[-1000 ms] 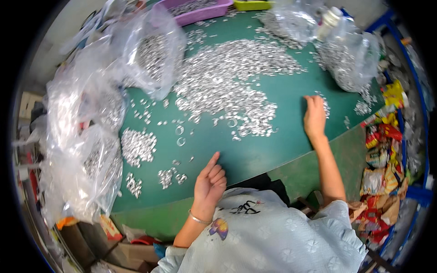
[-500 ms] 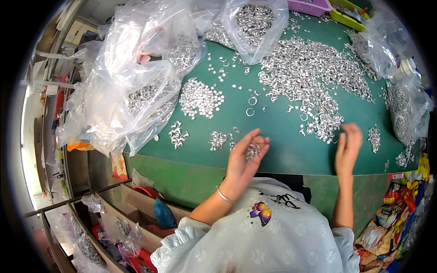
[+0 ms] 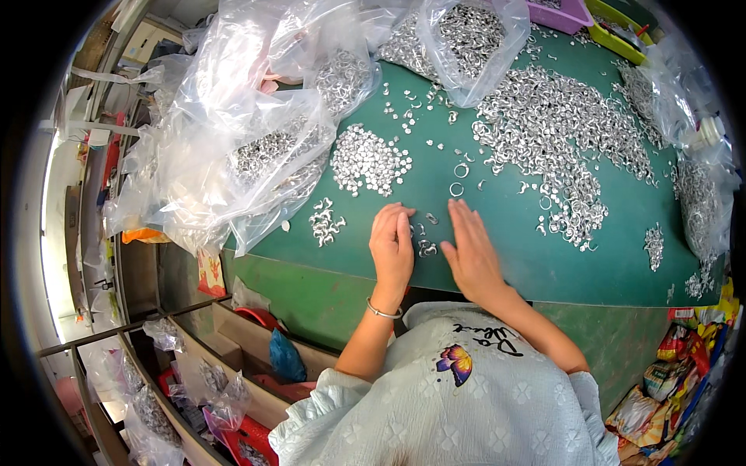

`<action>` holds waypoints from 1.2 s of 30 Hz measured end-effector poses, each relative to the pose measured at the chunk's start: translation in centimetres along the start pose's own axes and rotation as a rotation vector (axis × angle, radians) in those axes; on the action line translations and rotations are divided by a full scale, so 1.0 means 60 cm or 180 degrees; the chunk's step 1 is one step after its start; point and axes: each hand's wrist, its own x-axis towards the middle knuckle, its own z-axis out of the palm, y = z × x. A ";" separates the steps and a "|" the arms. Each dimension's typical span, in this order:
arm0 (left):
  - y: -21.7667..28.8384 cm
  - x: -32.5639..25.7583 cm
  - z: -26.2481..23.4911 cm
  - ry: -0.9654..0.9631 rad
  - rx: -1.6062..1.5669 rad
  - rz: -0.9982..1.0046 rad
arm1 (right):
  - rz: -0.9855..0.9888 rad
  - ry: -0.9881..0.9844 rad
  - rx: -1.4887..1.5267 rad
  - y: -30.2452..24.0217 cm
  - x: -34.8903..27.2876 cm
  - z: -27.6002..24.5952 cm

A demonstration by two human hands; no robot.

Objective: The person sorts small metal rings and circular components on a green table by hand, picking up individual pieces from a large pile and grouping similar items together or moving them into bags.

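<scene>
My left hand (image 3: 392,247) rests palm down near the table's front edge, its fingers bent and pressed together. Whatever lies under its palm is hidden. Beside its fingertips are a few loose silvery metal pieces (image 3: 426,247). On the other side of these pieces, my right hand (image 3: 474,260) is open, with fingers stretched forward and thumb spread toward the left hand. Two thin metal rings (image 3: 456,189) lie just beyond the right fingertips. To the left of my left hand sits a small heap of curved metal pieces (image 3: 326,223), with a larger pile of small flower-like pieces (image 3: 369,161) behind it.
A broad spread of curved metal parts (image 3: 559,132) covers the green table (image 3: 505,225) at the back right. Clear plastic bags (image 3: 256,147) of parts crowd the left; another bag (image 3: 699,202) stands at the right edge. Purple (image 3: 563,15) and lime-green (image 3: 618,35) trays stand far back.
My left hand has turned from palm up, holding small metal pieces, to palm down on the table. My right hand has come left from the big spread. The view has shifted slightly.
</scene>
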 end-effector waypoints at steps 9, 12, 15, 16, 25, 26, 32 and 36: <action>0.035 -0.008 -0.009 -0.0555 0.0748 0.0403 | 0.0025 -0.1583 0.3755 -0.180 0.051 -0.107; 0.073 -0.027 0.014 -0.1196 0.1183 0.0688 | 0.0009 -0.2529 0.3303 -0.317 0.063 -0.164; 0.062 -0.031 0.027 -0.1296 0.1375 0.0887 | -0.0164 -0.1360 0.2975 -0.359 0.035 -0.196; 0.047 -0.031 0.028 -0.1235 0.1423 0.0903 | -0.0180 -0.0666 0.2732 -0.367 0.038 -0.204; 0.127 -0.001 0.092 -0.1692 0.0793 0.1158 | 0.0094 -0.0916 0.4299 -0.306 0.005 -0.244; 0.143 0.007 0.124 -0.1775 0.0784 0.1440 | 0.0037 -0.0877 0.4214 -0.305 0.005 -0.246; 0.219 0.018 0.259 -0.2542 0.0661 0.2647 | -0.0202 0.0114 0.3646 -0.261 -0.038 -0.251; 0.190 0.011 0.300 -0.2611 0.0527 0.2862 | 0.1156 -0.1196 0.2238 -0.080 -0.043 -0.367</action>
